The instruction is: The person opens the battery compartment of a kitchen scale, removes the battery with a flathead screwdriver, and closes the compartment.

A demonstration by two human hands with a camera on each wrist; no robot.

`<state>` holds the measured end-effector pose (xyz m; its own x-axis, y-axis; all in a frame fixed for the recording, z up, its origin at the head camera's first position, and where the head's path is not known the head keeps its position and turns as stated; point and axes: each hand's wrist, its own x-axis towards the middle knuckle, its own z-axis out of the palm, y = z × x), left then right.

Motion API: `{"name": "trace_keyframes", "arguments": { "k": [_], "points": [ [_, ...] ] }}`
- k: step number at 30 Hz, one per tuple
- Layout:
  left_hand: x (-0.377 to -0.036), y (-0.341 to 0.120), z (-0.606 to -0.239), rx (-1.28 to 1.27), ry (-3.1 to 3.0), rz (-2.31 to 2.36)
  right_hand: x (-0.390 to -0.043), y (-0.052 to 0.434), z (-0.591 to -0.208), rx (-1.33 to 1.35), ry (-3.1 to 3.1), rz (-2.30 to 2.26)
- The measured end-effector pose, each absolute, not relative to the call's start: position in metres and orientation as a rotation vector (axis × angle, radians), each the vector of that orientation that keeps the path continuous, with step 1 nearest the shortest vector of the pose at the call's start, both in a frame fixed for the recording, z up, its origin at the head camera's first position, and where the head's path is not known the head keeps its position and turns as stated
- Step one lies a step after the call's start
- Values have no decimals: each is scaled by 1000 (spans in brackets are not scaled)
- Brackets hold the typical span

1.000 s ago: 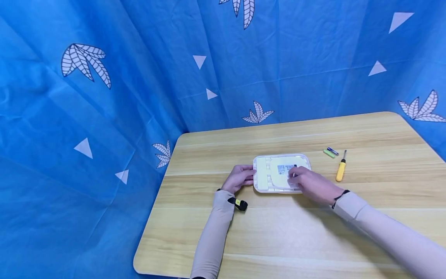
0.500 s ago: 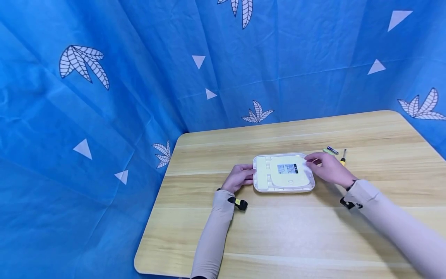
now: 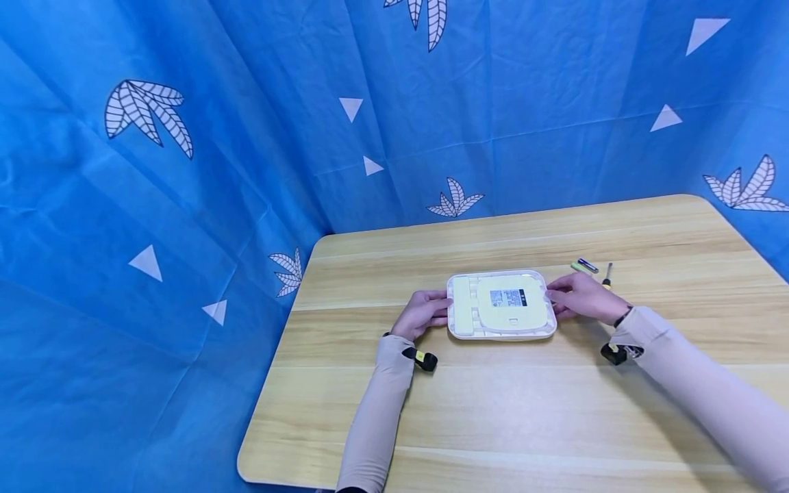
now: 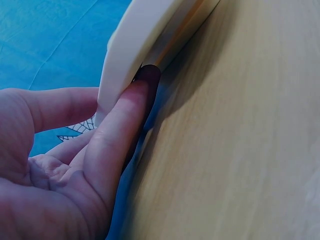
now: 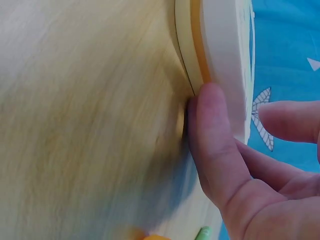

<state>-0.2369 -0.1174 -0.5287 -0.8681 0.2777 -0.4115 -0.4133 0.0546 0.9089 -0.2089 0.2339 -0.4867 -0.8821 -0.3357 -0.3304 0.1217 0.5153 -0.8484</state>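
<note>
A white rounded-rectangular plastic device (image 3: pixel 483 335) with a raised panel and a printed label lies on the wooden table. My left hand (image 3: pixel 424 315) grips its left end; in the left wrist view the thumb is on the upper rim and a finger (image 4: pixel 120 115) reaches beneath. At the right end is my right hand (image 3: pixel 579 298). Its fingertips (image 5: pixel 212 100) touch the side edge, while the thumb (image 5: pixel 290 120) stands a little apart from the rim. An orange stripe (image 5: pixel 196 40) runs along the device's lower side.
Behind the right hand lie a green battery (image 3: pixel 576 266) and a dark battery (image 3: pixel 587 265). Beside them a screwdriver (image 3: pixel 608 274) with a yellow handle is partly hidden by that hand. A blue patterned curtain (image 3: pixel 394 137) hangs behind the table (image 3: pixel 370 274).
My right hand has moved from over the panel to the device's right end, first to the upper right corner, then lower along the edge. The left hand and the device stay in place.
</note>
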Motion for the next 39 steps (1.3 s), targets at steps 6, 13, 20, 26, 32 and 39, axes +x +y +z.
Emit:
{"name": "trace_keyframes", "arguments": {
  "k": [6, 13, 20, 26, 32, 39],
  "points": [
    [-237, -117, -529, -137, 1854, 1866, -212, 237, -491, -152, 2214, -1379],
    [-237, -117, -530, -135, 1862, 1866, -212, 240, -495, -145, 2152, -1415],
    [-236, -117, -530, -135, 1871, 1860, -212, 242, -500, -131, 2105, -1475],
    [-237, -116, -530, -123, 1857, 1868, -213, 245, -502, -115, 2088, -1507],
    [-237, -116, -528, -109, 1863, 1865, -213, 247, -503, -108, 2079, -1522],
    [-234, -116, -524, -108, 1890, 1863, -212, 247, -499, -84, 2122, -1507]
  ]
}}
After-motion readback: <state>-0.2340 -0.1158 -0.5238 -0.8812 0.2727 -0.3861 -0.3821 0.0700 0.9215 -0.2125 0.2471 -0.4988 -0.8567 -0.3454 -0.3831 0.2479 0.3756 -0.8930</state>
